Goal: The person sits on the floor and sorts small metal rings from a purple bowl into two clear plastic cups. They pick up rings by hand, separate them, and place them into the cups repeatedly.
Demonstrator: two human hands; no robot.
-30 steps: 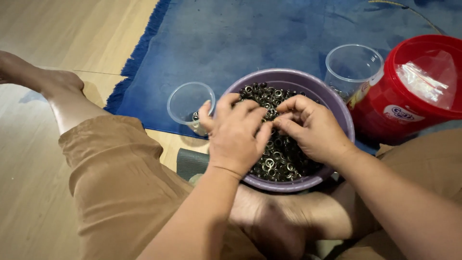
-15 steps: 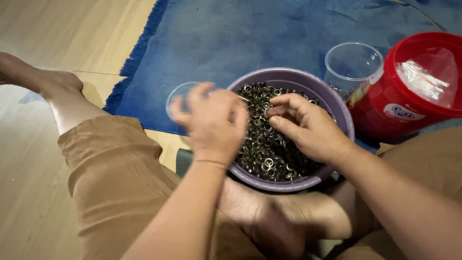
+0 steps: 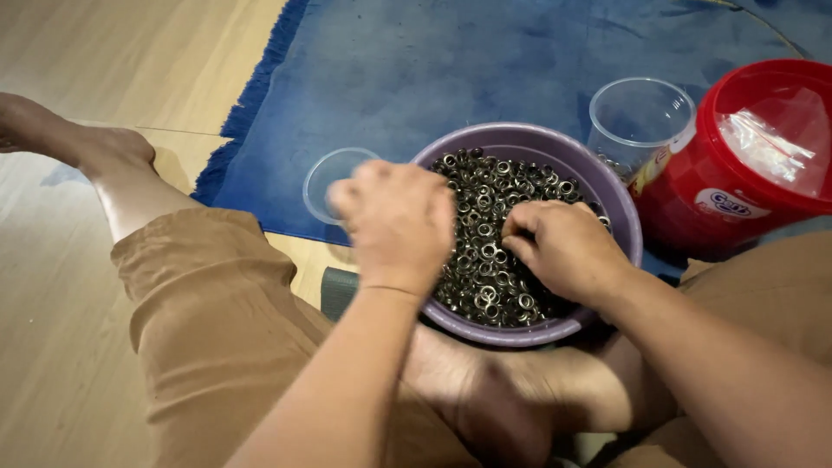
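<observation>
Left hand point(image 3: 400, 224) curled, grip unclear, over the near rim of the purple bowl point(image 3: 607, 204) by the feet; right hand point(image 3: 565, 250) pinching among metal eyelets point(image 3: 487, 232) inside; small clear cup point(image 3: 329, 180) beyond the left hand on blue rug point(image 3: 433, 69).

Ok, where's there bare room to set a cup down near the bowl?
Bare rug lies beyond the bowl, and bare floor left of the rug. It is crowded right of the bowl: clear cup, red tub.
</observation>
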